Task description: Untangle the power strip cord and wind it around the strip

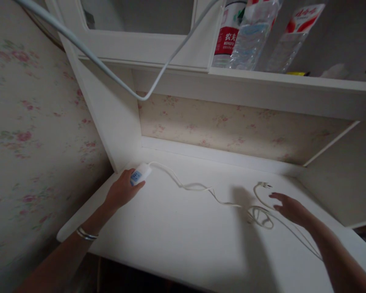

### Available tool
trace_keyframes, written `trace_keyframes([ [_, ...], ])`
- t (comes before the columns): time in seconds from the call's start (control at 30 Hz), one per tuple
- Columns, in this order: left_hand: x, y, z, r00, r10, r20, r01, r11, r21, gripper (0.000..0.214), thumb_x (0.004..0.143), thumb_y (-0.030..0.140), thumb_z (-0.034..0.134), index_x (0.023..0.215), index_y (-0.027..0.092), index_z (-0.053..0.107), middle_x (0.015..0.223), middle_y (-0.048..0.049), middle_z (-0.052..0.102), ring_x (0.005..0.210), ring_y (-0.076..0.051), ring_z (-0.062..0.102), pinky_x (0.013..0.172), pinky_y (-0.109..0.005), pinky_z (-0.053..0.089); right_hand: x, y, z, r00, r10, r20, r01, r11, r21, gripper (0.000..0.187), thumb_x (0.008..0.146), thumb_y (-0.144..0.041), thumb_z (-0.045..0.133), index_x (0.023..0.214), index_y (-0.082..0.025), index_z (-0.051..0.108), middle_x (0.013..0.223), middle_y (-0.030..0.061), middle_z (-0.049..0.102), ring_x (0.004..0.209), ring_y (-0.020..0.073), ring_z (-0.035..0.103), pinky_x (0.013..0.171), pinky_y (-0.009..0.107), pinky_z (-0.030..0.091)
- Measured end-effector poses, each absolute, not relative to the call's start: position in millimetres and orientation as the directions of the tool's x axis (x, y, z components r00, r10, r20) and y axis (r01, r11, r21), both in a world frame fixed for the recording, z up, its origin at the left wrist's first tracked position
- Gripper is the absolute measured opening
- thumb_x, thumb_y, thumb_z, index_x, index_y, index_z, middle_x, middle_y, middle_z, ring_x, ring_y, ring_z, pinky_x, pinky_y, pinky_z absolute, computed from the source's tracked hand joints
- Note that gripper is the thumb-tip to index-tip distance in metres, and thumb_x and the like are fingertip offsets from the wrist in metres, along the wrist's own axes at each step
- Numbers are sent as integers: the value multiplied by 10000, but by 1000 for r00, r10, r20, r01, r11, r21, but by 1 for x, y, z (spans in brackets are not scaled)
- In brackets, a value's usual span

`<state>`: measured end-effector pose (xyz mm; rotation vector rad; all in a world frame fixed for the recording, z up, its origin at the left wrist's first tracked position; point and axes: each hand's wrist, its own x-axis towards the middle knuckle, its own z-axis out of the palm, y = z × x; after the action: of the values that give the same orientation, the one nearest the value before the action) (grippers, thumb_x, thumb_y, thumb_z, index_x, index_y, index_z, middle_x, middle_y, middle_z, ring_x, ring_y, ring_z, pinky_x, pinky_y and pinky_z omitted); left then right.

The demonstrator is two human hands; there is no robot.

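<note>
Right hand [291, 209] hovers near-right over the white desk [177, 240], fingers [276, 196] spread, just beside the coiled white cord [260, 215]. Left hand [122, 191] clamps the white power strip with blue socket [139, 175] at far left.

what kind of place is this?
Probably a home bedroom or study: a white desk with a built-in shelf, floral wallpaper, and a power strip gripped by the left hand.
</note>
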<state>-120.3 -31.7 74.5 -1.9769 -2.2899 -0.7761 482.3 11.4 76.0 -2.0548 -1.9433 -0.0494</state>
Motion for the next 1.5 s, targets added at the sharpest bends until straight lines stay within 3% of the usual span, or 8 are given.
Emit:
trace_keyframes([
  [0.13, -96, -43, 91, -136, 929, 343, 934, 5, 356, 553, 766, 510, 583, 1217, 221, 444, 1147, -70, 578, 972, -243, 608, 769, -314, 463, 367, 7, 88, -67, 931, 360, 746, 286, -602, 403, 879, -374, 462, 1233, -188, 504, 1246, 144, 573, 1058, 222, 598, 876, 351, 492],
  [0.27, -63, -51, 107, -66, 935, 349, 910, -87, 405, 544, 752, 496, 619, 1209, 253, 453, 1116, -45, 587, 929, -224, 617, 757, -302, 460, 242, 5, 84, -195, 876, 441, 563, 468, -681, 556, 892, -427, 466, 1382, -211, 318, 1412, 142, 394, 1256, 241, 430, 1002, 433, 397],
  [0.37, -40, -56, 118, -1, 927, 376, 890, -170, 423, 525, 767, 462, 619, 1219, 259, 444, 1133, -50, 580, 951, -222, 611, 761, -298, 457, 186, 5, 72, -304, 904, 299, 524, 421, -740, 565, 928, -410, 390, 1420, -191, 218, 1346, 166, 452, 1130, 227, 526, 934, 406, 427],
  [0.53, -19, -54, 122, 96, 905, 415, 927, -233, 295, 437, 818, 352, 576, 1226, 253, 457, 1100, -78, 581, 954, -234, 597, 758, -302, 445, 155, -19, 54, -492, 869, 59, 673, 422, -608, 580, 950, -316, 348, 1431, -95, 110, 982, 147, 655, 843, 233, 629, 720, 332, 443],
  [0.73, -12, -45, 105, 295, 854, 429, 941, -337, 25, 446, 832, 216, 535, 1269, 238, 446, 1080, -100, 583, 936, -239, 575, 808, -351, 423, 171, -54, 77, -570, 822, 14, 800, 559, -218, 358, 961, -391, 324, 999, -166, 600, 856, 144, 689, 777, 269, 656, 680, 330, 411],
  [0.93, 3, -53, 103, 568, 746, 348, 809, -583, -70, 449, 801, 164, 579, 1227, 245, 465, 1097, -66, 595, 978, -245, 552, 837, -387, 411, 207, -47, 128, -718, 660, 219, 578, 741, -341, 379, 924, -498, 420, 881, -206, 659, 820, 68, 680, 789, 194, 616, 717, 286, 404],
  [1.17, 8, -71, 114, 724, 613, 317, 662, -746, -67, 492, 774, 249, 619, 1238, 242, 455, 1101, -67, 602, 996, -249, 548, 850, -395, 417, 234, -28, 122, -434, 887, 158, 388, 342, -856, 377, 749, -533, 641, 701, -165, 574, 575, -47, 481, 527, 83, 419, 488, 202, 319],
  [1.5, 8, -80, 117, 600, 619, 507, 676, -731, 92, 565, 737, 226, 604, 1267, 219, 406, 1162, -77, 600, 1019, -244, 572, 898, -405, 452, 226, -16, 96, -283, 946, 155, 233, 224, -946, 433, 826, -582, 481, 661, -182, 488, 581, -39, 450, 548, 99, 401, 510, 214, 334],
])
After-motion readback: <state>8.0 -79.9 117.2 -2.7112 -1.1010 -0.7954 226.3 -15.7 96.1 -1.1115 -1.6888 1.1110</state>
